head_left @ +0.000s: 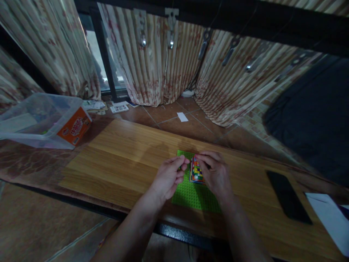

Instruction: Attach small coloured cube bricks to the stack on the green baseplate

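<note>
A green studded baseplate (188, 195) lies on the wooden board, and a block of multicoloured toy bricks (196, 172) is built up on it. My right hand (215, 171) reaches over the right side of the bricks, its fingertips closed at their far edge; whether a piece is between them is hidden. Just left of the bricks, my left hand (170, 176) hovers over the baseplate with thumb and fingers pinched together. Anything within that pinch is too small to make out. Part of the brick block is covered by my right hand.
A wooden board (114, 163) spans the table. At far left stands a clear plastic bin (35, 140) with an orange label. To the right are a black phone-like slab (289, 196) and white paper (327, 214). Curtains (152, 65) hang behind.
</note>
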The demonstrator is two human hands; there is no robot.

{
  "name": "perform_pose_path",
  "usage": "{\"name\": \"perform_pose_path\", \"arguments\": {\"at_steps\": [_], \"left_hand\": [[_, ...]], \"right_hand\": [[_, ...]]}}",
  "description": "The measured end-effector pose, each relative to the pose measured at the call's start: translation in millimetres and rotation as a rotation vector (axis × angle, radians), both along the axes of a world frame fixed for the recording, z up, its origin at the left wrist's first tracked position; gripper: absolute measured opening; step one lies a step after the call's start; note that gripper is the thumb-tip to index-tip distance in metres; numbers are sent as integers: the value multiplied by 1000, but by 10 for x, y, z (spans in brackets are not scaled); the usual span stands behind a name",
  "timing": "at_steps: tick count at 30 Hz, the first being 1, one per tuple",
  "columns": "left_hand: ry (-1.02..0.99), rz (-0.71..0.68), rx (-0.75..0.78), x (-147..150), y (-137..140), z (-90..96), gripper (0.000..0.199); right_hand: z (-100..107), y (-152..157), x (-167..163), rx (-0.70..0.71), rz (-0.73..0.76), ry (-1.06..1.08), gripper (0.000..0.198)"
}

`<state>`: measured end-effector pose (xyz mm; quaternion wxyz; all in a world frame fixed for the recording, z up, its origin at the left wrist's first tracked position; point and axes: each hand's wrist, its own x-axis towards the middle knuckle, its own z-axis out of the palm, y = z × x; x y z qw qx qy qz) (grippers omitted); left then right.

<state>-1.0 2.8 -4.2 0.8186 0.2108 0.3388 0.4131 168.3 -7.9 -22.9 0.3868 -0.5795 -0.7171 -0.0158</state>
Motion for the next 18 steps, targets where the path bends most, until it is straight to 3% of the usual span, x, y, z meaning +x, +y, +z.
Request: {"name": "perform_pose_path", "arguments": {"at_steps": [14,18], "left_hand": [[-14,1,-30,16,4,5,18],[-94,35,-145,9,24,18,24]], "right_hand": [[-29,15,2,14,11,22,18],[-36,9,1,-15,1,68,17]]}}
